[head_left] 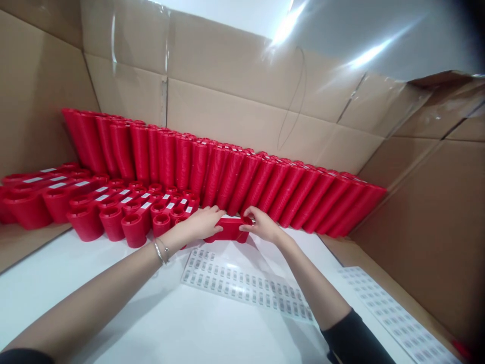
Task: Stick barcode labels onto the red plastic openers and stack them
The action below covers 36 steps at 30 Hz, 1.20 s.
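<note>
Between my two hands stands a red plastic piece (229, 230) with a rounded end at each side and a pale strip along its top. My left hand (204, 222), with bracelets at the wrist, grips its left end between thumb and fingers. At the right end, my right hand (262, 226) curls its thumb and fingers around the rounded part. Just left of my left hand are several red double-tube pieces (133, 222) with small white labels on top. A sheet of small printed labels (242, 283) lies in front of the held piece.
Ribbed red stacks (242, 177) stand in a long row along the back, against a cardboard wall (242, 96). A second label sheet (394, 313) lies at the right. Cardboard (428, 217) also rises at the right side of the white table (170, 323).
</note>
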Available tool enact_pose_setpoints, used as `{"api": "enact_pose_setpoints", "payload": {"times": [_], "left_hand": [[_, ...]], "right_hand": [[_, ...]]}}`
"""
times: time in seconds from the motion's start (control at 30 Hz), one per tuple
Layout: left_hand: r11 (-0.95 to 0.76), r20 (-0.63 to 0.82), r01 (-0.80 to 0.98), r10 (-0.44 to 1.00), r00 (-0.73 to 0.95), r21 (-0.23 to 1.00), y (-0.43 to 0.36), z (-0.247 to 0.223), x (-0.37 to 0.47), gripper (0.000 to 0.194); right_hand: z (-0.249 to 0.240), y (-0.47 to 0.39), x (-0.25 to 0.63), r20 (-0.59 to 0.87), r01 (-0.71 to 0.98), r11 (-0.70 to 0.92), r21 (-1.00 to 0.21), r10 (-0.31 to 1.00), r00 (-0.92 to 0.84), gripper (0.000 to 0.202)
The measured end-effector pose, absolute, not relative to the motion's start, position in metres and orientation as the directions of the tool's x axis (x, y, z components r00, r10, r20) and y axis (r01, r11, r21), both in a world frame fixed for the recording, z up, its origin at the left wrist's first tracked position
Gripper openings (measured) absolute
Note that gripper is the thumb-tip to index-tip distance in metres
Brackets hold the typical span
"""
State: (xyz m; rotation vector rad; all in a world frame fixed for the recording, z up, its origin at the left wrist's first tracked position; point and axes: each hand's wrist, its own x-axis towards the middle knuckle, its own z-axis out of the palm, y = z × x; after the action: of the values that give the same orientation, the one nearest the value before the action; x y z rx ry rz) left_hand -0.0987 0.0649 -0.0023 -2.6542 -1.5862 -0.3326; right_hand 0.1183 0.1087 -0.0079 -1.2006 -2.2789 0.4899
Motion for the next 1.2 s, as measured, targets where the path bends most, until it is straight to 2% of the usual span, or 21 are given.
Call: {"api": "enact_pose_setpoints", "payload": {"times": [0.13, 0.23, 0.5, 0.73, 0.83, 1.0, 1.1, 1.2], "left_hand": [[-0.476, 0.153, 0.876, 0.874, 0.461, 0.081, 0.070, -0.009, -0.100, 0.024], [-0.470, 0.158, 0.880, 0.877, 0.455, 0.076, 0.070, -0.009, -0.099, 0.023], [-0.434, 0.138, 0.899, 0.895, 0.423, 0.056, 0.070, -0.012, -0.097, 0.026], [-0.404, 0.130, 0.911, 0.911, 0.392, 0.087, 0.071, -0.013, -0.100, 0.026], [-0.393, 0.146, 0.913, 0.915, 0.377, 0.112, 0.073, -0.014, -0.099, 0.022], [-0.405, 0.197, 0.903, 0.906, 0.375, 0.142, 0.070, 0.000, -0.098, 0.018], [-0.461, 0.214, 0.876, 0.878, 0.428, 0.139, 0.058, 0.019, -0.097, 0.019], [-0.541, 0.198, 0.831, 0.836, 0.513, 0.132, 0.044, 0.034, -0.094, 0.017]], "right_hand": [[0.002, 0.105, 0.122, 0.283, 0.642, 0.513, -0.570, 0.856, -0.434, 0.019], [0.004, 0.105, 0.120, 0.224, 0.610, 0.470, -0.637, 0.871, -0.437, 0.024], [-0.012, 0.110, 0.120, 0.026, 0.473, 0.139, -0.870, 0.971, -0.239, 0.023], [-0.035, 0.105, 0.137, -0.129, 0.464, -0.072, -0.883, 0.988, -0.091, 0.027], [-0.039, 0.102, 0.138, -0.120, 0.479, -0.070, -0.875, 0.990, -0.074, 0.025], [-0.015, 0.097, 0.136, 0.049, 0.423, 0.063, -0.904, 0.998, -0.045, 0.022], [0.009, 0.080, 0.139, 0.114, 0.347, 0.158, -0.924, 0.983, -0.145, 0.032], [0.026, 0.057, 0.145, 0.066, 0.323, 0.175, -0.930, 0.944, -0.322, 0.037]]}}
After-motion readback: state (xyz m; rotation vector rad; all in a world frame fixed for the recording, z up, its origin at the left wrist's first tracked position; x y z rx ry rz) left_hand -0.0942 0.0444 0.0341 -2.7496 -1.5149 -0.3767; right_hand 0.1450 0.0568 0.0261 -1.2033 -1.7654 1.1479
